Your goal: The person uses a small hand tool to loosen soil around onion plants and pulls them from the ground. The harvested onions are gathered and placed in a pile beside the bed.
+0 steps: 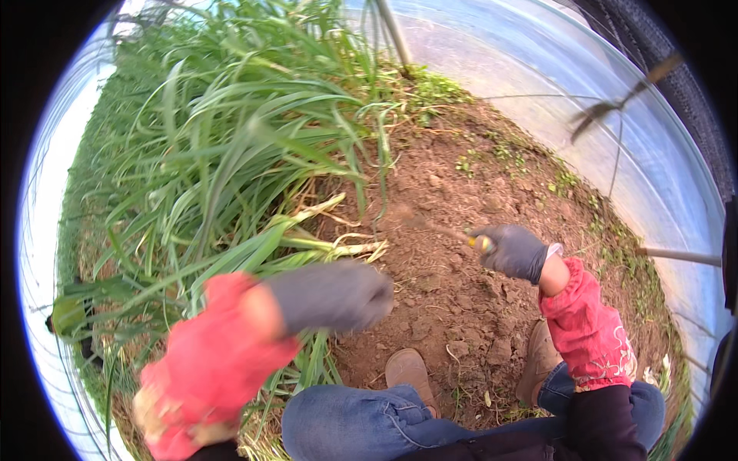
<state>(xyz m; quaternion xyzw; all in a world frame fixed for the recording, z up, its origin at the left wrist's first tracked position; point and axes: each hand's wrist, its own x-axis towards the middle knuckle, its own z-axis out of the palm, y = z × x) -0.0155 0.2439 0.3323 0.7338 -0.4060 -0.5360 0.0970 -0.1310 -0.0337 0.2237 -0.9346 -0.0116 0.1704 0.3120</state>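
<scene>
In a dark glove, my right hand point(512, 252) is closed on the yellow-marked handle of a small hand tool point(441, 229); its blurred metal end points left over the brown soil. My left hand point(334, 295), also gloved and blurred by motion, is over the soil's left edge, just below some pulled leafy stalks; whether it holds anything cannot be told. Those long green stalks point(314, 245) lie with their pale, rooty ends towards the soil. Behind them stands a dense row of long-leaved green plants point(248, 127), resembling leeks or garlic.
Clear plastic sheeting point(490, 52) on poles point(394, 31) curves along the top and right. My shoes point(410, 371) rest on lumpy soil point(461, 311). A blurred object point(622, 98) shows at upper right. Another person point(69, 317) is among the plants at far left.
</scene>
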